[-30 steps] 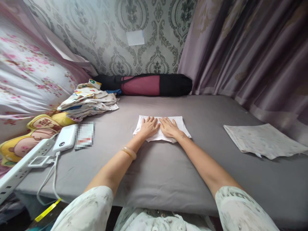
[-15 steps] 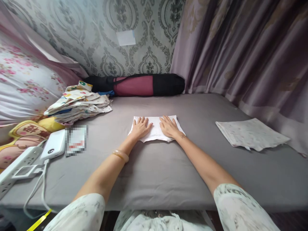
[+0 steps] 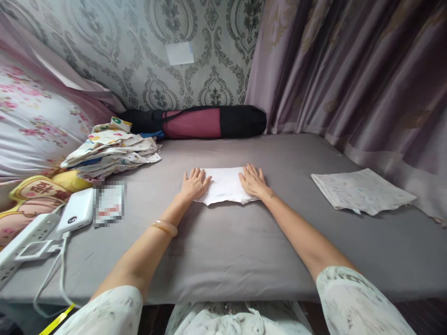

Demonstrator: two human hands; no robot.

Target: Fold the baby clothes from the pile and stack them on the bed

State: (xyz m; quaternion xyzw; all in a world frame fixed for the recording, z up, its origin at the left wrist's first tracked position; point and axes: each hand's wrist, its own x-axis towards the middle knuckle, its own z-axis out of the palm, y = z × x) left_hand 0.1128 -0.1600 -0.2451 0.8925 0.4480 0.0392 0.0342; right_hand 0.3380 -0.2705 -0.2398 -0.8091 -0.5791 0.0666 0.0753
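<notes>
A small white folded garment [image 3: 225, 184] lies flat on the grey sheet [image 3: 223, 251] in front of me. My left hand [image 3: 196, 184] rests palm down over its left edge, fingers stretched out and somewhat apart. Over the right edge, my right hand [image 3: 253, 181] lies flat in the same way, fingers spread. Both hands press on the cloth without gripping it, and they cover its side edges. The exact kind of garment does not show.
To the right lies a pale patterned folded cloth [image 3: 363, 190]. At the left are a pile of printed clothes [image 3: 115, 149], a white power bank [image 3: 75, 211], a power strip [image 3: 26, 242] with cables, and a blurred packet [image 3: 109, 204]. A black and maroon long bag [image 3: 195, 123] lies along the wall.
My hands have slid apart, the left one leftward and the right one rightward, from the middle of the white garment to its side edges. The garment stays flat.
</notes>
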